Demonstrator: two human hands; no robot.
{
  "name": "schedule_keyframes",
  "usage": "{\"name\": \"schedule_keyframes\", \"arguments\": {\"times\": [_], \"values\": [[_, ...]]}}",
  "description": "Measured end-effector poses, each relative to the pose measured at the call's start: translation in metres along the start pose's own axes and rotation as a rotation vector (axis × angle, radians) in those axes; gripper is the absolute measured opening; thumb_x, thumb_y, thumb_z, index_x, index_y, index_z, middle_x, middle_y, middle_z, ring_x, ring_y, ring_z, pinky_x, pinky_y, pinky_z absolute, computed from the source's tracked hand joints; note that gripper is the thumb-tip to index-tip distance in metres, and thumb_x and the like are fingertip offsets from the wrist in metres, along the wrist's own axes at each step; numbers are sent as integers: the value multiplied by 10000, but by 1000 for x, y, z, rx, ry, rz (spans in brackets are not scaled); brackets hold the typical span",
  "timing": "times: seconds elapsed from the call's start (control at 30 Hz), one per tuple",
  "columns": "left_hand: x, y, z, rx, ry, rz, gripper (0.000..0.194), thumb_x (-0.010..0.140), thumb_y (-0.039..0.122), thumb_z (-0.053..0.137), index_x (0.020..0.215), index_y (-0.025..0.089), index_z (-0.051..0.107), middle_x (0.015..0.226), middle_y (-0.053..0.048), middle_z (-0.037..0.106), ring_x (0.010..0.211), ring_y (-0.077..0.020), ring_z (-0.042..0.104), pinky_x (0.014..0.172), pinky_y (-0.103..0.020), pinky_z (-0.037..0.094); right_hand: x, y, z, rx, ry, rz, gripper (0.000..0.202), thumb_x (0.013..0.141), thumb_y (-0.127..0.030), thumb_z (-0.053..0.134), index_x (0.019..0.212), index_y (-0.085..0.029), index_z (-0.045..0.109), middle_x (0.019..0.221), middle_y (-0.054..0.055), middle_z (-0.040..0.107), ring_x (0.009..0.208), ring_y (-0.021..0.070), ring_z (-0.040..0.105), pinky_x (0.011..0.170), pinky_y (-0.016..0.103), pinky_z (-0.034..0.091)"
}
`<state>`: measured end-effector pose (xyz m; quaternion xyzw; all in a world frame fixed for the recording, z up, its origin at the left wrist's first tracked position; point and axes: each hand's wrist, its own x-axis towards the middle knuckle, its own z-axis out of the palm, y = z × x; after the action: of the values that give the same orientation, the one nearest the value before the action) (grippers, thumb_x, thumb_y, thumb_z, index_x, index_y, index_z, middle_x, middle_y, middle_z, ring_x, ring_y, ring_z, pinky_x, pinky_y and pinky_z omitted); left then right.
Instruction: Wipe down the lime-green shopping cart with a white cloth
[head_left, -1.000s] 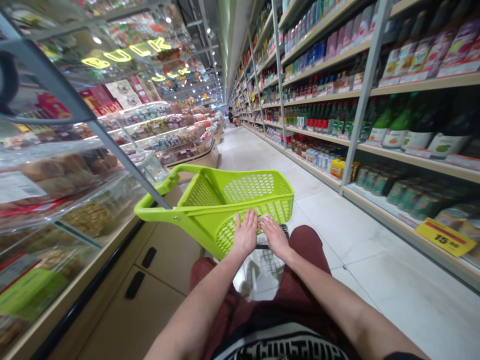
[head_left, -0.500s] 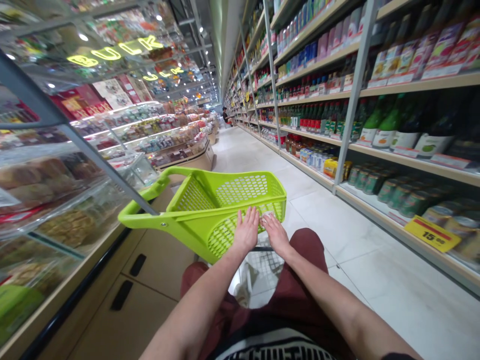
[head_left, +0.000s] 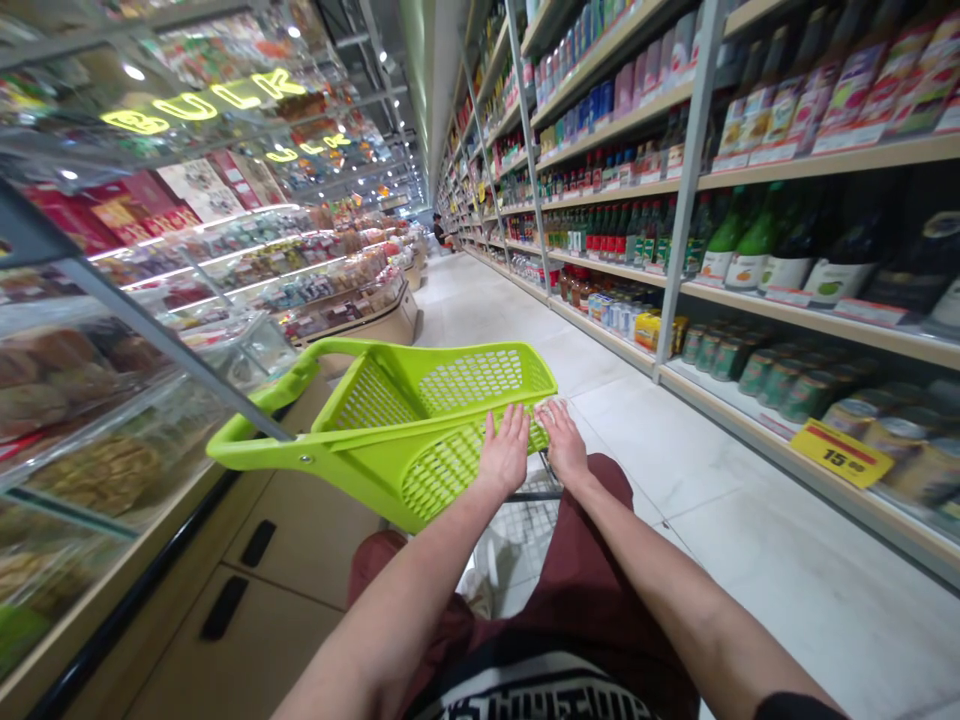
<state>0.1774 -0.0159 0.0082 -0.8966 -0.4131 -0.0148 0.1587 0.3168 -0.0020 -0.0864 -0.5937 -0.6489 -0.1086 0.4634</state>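
Note:
In front of my knees stands a shopping cart with a bright green plastic basket [head_left: 360,452], its side wall perforated. My left hand [head_left: 505,452] lies against the near side wall, fingers stretched out, with nothing in it. Beside it, at the basket's near right corner, my right hand [head_left: 567,448] has bent fingers pressing a small white crumpled tissue [head_left: 550,405] on the rim. Part of the tissue is hidden under those fingers. As far as I can see in, the green basket holds nothing. Below it shows the cart's wire lower rack [head_left: 517,535].
Shelves of bottles and cans [head_left: 806,385] line the right side, with a yellow price tag [head_left: 841,452]. A bulk food display with wooden cabinet doors [head_left: 285,600] stands close at left. The tiled aisle [head_left: 465,300] runs ahead; a person [head_left: 439,232] is far down it.
Both hands have moved slightly right along the basket, the right hand with the tissue up onto the corner rim. The whole view has shifted a little, scenery sliding left.

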Motion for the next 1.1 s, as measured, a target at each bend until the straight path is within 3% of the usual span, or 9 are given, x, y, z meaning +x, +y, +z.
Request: {"name": "schedule_keyframes", "arguments": {"times": [0.1,0.2,0.37,0.5,0.67,0.8,0.87,1.0,1.1], "values": [[-6,5,3,-4,-45,-15,626,739,166,360,1351,93,253,1458,-101,166,1344,-240,77,1064,-539,73,-25,-1,12,-1,-91,12,493,757,9,331,1183,-139,529,1289,116,457,1290,229,258,977,418,384],[-11,1,3,0,-79,-38,636,733,169,362,1353,89,244,1458,-101,165,1344,-236,81,1064,-534,79,-30,-6,8,21,-107,11,496,750,11,334,1183,-134,526,1268,117,477,1276,221,287,984,420,378],[-12,-14,-4,17,-49,-93,642,737,152,346,1362,85,219,1460,-97,157,1344,-229,81,1067,-526,66,9,-22,-17,54,76,6,482,786,-22,318,1228,-130,479,1361,105,368,1301,205,229,1051,432,287],[-15,-20,-3,3,-38,-108,629,740,143,341,1357,80,237,1457,-102,162,1343,-234,87,1062,-536,67,27,-35,-11,56,68,-31,452,801,-30,340,1215,-126,496,1364,104,369,1312,209,203,1066,417,263],[-24,-25,9,7,-15,-93,608,749,130,332,1352,90,259,1452,-99,185,1341,-236,103,1064,-532,58,-13,-41,23,47,-65,-77,455,792,-14,361,1193,-158,520,1313,92,443,1307,215,220,1031,432,315],[-35,-30,20,6,-13,-89,587,758,138,328,1342,93,285,1449,-103,193,1339,-237,115,1065,-526,78,-39,-43,28,79,-151,-125,474,764,7,353,1155,-172,553,1243,91,515,1268,205,311,1002,430,359],[-40,-32,24,-4,-10,-88,591,756,142,338,1342,98,284,1447,-103,200,1337,-240,127,1064,-528,87,-33,-47,19,101,-109,-124,490,759,11,333,1168,-160,542,1253,97,502,1263,198,319,1015,422,345],[-43,-37,23,-2,47,-96,610,750,129,341,1353,96,252,1450,-103,188,1338,-234,121,1064,-529,83,5,-58,-1,96,64,-120,487,785,-14,304,1219,-133,491,1342,99,400,1301,200,234,1044,427,295],[-43,-44,18,8,96,-117,623,748,132,345,1359,94,228,1455,-103,170,1342,-229,97,1062,-537,71,21,-65,1,57,72,-132,493,787,-13,309,1232,-141,479,1351,93,390,1314,198,198,1044,426,289]]}}
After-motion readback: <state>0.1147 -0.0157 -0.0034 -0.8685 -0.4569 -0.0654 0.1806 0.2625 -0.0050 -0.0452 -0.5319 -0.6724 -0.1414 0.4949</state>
